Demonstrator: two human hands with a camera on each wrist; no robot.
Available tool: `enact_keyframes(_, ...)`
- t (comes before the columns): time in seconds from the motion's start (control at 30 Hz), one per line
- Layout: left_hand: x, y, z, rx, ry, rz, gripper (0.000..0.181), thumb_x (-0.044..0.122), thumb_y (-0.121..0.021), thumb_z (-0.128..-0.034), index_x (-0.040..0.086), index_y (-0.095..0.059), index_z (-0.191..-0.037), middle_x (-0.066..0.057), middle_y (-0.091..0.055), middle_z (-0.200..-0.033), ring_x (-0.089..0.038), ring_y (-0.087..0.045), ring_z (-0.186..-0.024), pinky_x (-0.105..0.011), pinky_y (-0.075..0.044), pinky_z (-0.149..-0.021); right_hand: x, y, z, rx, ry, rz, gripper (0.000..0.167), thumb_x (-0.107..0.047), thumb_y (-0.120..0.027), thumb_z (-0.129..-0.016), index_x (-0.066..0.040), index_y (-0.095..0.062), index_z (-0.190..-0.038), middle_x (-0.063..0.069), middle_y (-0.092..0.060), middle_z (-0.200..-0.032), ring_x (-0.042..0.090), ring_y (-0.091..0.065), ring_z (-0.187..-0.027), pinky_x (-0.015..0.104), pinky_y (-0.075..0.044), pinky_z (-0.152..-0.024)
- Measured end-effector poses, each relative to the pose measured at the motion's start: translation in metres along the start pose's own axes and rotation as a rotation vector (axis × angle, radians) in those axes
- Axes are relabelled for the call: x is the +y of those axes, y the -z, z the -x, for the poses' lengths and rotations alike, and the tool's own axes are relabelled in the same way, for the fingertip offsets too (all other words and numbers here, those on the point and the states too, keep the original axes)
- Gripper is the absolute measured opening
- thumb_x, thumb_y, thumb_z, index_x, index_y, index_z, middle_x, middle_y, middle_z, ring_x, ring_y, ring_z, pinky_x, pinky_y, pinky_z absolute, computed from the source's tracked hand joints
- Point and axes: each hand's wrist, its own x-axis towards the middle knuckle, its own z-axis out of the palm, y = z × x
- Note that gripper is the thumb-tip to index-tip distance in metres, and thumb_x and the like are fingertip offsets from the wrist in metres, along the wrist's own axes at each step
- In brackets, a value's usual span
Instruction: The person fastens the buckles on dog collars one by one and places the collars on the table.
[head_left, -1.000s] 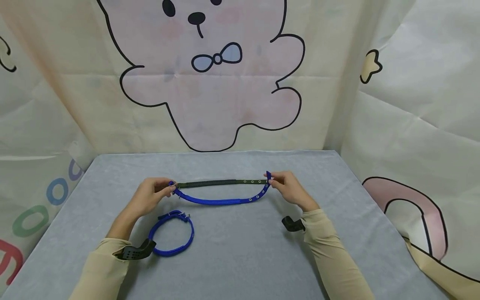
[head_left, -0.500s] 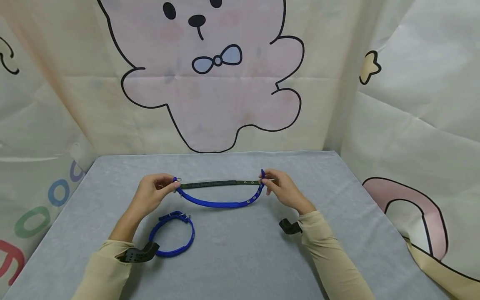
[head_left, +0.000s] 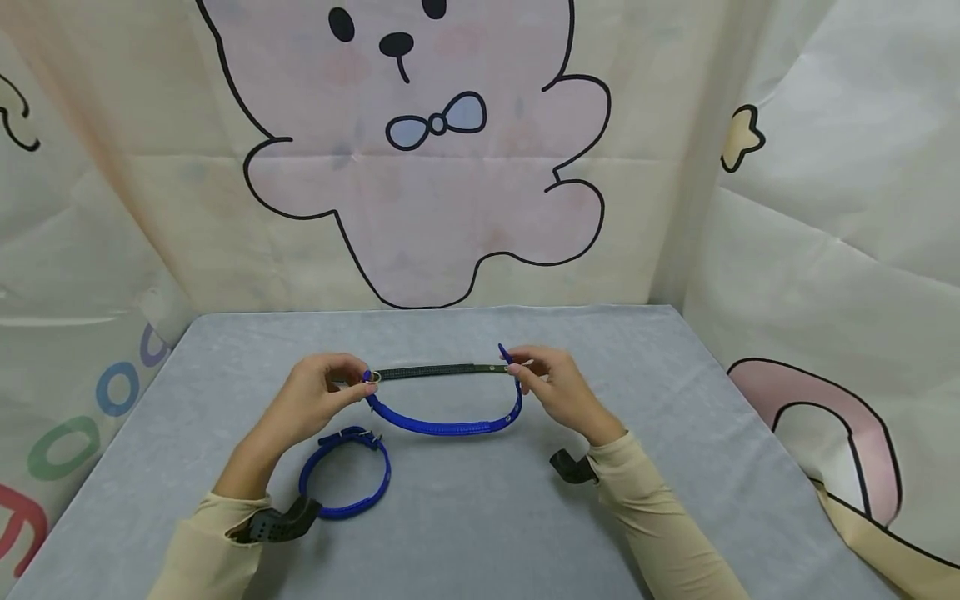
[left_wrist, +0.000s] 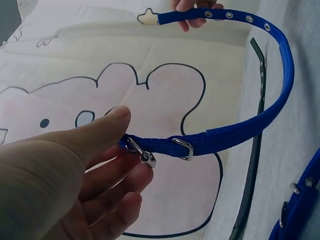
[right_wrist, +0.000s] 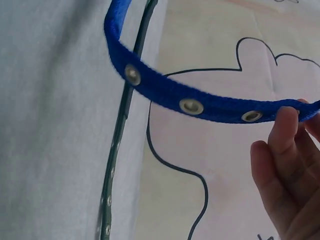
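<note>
A blue strap [head_left: 450, 428] sags in a curve between the two hands, raised above the table. My left hand [head_left: 315, 398] pinches its buckle end between thumb and fingers; in the left wrist view a metal buckle [left_wrist: 137, 148] and a metal loop [left_wrist: 184, 149] show beside the left hand [left_wrist: 95, 175]. The other end, with metal eyelets [right_wrist: 191, 106], is pinched by my right hand [head_left: 558, 390], and its tip sticks up past the fingers. Behind the blue strap a dark green strap [head_left: 431, 371] lies stretched out on the table.
A second blue strap [head_left: 356, 507], buckled into a ring, lies on the grey-covered table [head_left: 465, 533] beside my left wrist. Printed cloth [head_left: 637, 250] hangs behind the table and at both sides. Each wrist carries a black device [head_left: 573, 467].
Both hands have come closer together, the right moving left and the left moving right, and the blue strap between them sags deeper.
</note>
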Motion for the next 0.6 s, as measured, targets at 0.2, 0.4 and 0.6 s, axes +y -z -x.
enact_keyframes(0.2, 0.006, -0.005, 0.001, -0.031, -0.032, 0.026, 0.010, 0.022, -0.075, -0.0928, 0.012, -0.075, -0.097, 0.002, -0.073, -0.087, -0.009, -0.063, -0.081, -0.026, -0.052, -0.069, -0.008, -0.007, 0.001, -0.050, 0.000, -0.002, 0.026, -0.013, -0.062, -0.101, 0.001, -0.070, -0.122, 0.013, -0.073, -0.098, 0.011, -0.061, -0.066, 0.025, -0.052, -0.063)
enact_keyframes(0.4, 0.009, -0.016, 0.000, -0.088, -0.061, 0.047, 0.014, 0.023, -0.073, -0.0943, 0.011, -0.074, -0.102, 0.003, -0.073, -0.089, -0.007, -0.063, -0.082, -0.026, -0.053, -0.069, -0.011, -0.021, 0.004, -0.095, 0.014, 0.013, 0.025, -0.016, -0.064, -0.100, -0.003, -0.072, -0.120, 0.011, -0.073, -0.105, 0.012, -0.063, -0.071, 0.026, -0.053, -0.063)
enact_keyframes(0.6, 0.010, -0.020, 0.002, -0.107, -0.042, 0.027, 0.019, 0.026, -0.073, -0.0940, 0.013, -0.074, -0.107, 0.004, -0.073, -0.093, -0.010, -0.065, -0.087, -0.028, -0.052, -0.073, -0.011, -0.027, 0.005, -0.187, 0.004, 0.032, 0.029, -0.014, -0.068, -0.097, -0.005, -0.071, -0.124, 0.010, -0.072, -0.110, 0.009, -0.063, -0.082, 0.030, -0.054, -0.070)
